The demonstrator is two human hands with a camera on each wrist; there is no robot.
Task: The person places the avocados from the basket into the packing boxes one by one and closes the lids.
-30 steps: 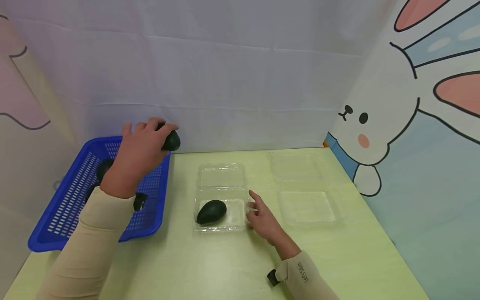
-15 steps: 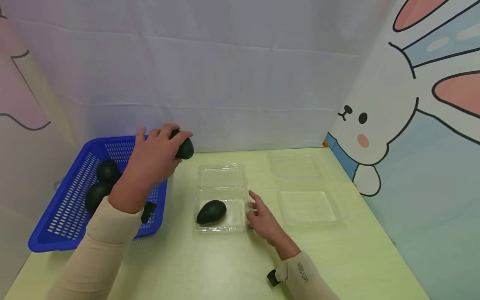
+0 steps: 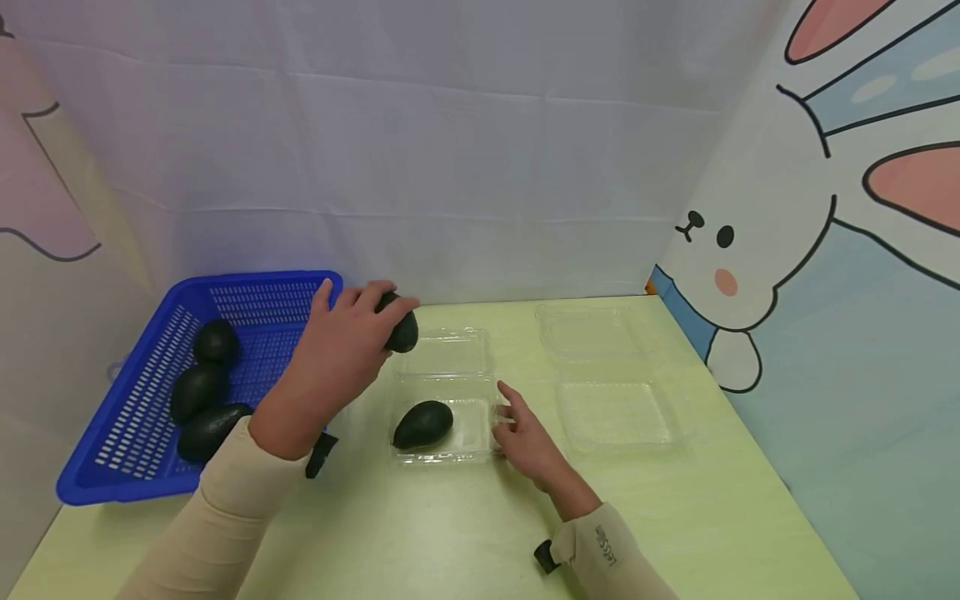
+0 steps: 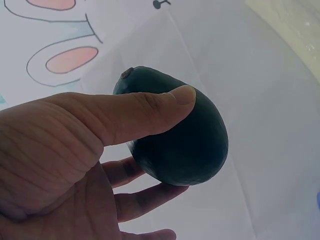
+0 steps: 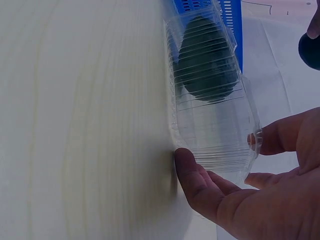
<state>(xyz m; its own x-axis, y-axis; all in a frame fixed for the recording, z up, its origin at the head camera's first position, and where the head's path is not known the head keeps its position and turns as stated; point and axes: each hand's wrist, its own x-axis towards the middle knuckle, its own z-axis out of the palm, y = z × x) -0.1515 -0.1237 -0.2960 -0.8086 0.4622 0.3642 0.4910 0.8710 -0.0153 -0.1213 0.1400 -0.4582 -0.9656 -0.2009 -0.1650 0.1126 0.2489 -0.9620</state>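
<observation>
My left hand [image 3: 341,354] grips a dark green avocado [image 3: 402,332], thumb laid across one side and fingers on the other, above the back left corner of an open clear plastic clamshell box [image 3: 468,417]. Up close in the left wrist view, this avocado [image 4: 185,135] shows its stem end by the thumb. Another avocado [image 3: 423,424] lies in the left part of the box's front half. My right hand [image 3: 530,446] holds the box's right side; in the right wrist view one fingertip is at the rim and another digit low by the table.
A blue perforated basket [image 3: 120,433] stands at the left with several avocados [image 3: 198,390] along its left side. A second open clear clamshell box [image 3: 618,417] lies right of my right hand. White cloth [image 3: 450,167] hangs behind the light green table [image 3: 420,542].
My left hand has carried its avocado rightward and toward me, from over the basket's back right corner to beside the box's lid. My right hand and the box have stayed put.
</observation>
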